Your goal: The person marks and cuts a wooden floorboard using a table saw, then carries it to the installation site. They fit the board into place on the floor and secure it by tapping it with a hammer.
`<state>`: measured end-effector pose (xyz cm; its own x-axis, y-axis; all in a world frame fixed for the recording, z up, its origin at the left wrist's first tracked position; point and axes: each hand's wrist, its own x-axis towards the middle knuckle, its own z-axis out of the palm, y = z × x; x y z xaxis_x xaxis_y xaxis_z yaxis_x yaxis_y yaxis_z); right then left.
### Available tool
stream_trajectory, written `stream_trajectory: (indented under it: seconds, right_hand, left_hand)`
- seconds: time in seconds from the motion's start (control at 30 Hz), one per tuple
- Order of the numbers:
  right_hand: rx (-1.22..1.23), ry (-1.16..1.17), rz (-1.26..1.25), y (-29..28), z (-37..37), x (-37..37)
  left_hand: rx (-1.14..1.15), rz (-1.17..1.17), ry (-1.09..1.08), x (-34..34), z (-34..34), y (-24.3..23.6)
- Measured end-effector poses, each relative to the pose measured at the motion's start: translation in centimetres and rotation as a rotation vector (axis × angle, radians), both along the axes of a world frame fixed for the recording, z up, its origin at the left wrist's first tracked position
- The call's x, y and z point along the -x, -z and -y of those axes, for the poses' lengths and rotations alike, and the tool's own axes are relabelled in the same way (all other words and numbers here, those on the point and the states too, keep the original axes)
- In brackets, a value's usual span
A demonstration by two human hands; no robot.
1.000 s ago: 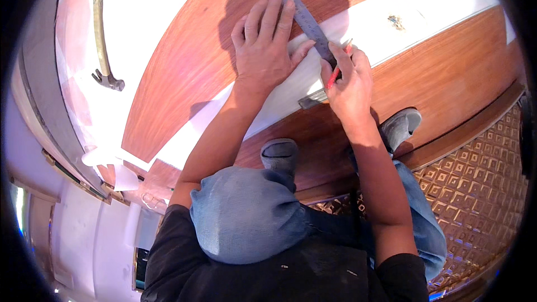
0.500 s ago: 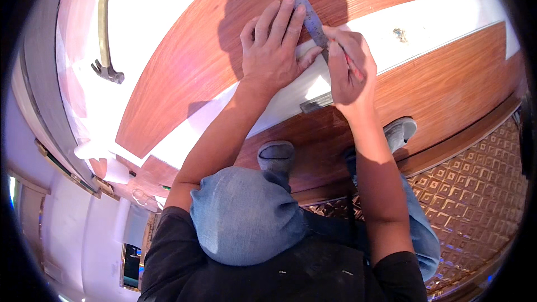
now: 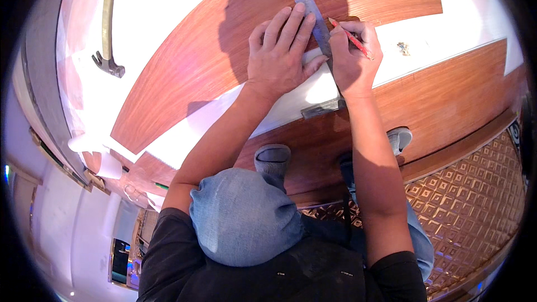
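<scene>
My left hand (image 3: 277, 56) lies with fingers stretched out over a curved wood-grain panel (image 3: 184, 72), pressing beside and partly on the metal blade of a try square (image 3: 320, 27). The square's dark stock (image 3: 323, 108) rests along the straight edge of a white board (image 3: 279, 116), nearer to me. In my right hand (image 3: 358, 61) is a red pencil (image 3: 352, 40), gripped between thumb and fingers. Its tip points up and left, just right of the blade over the wood grain; whether it touches the surface I cannot tell.
A claw hammer (image 3: 108, 28) lies on the white surface at the far left. Small debris (image 3: 403, 48) sits on the white strip to the right. My feet, in grey shoes (image 3: 273, 156), stand on a lower wood-grain surface (image 3: 447, 81). Patterned brown flooring (image 3: 458, 212) lies at lower right.
My right hand has shifted up and right, and the pencil's tip has come up from the square's near part to beside its blade. The left hand still presses at the square.
</scene>
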<state>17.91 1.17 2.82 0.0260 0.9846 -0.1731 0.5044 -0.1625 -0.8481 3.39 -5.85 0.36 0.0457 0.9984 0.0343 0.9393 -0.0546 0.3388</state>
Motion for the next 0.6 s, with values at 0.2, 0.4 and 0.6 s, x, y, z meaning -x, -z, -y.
stream_trajectory:
  seconds: [0.2, 0.4, 0.6]
  right_hand:
    - [0.018, -0.022, 0.002, -0.5, 0.2, 0.5]
    - [0.020, 0.025, -0.067, -0.4, 0.5, 0.8]
    - [0.236, 0.122, -0.247, -1.2, -0.8, 0.4]
  left_hand:
    - [-0.012, 0.008, -0.002, 0.1, -0.1, -0.1]
    - [0.008, 0.024, 0.001, 0.1, -0.2, -0.4]
    - [0.026, 0.017, -0.001, 0.2, 0.0, -0.2]
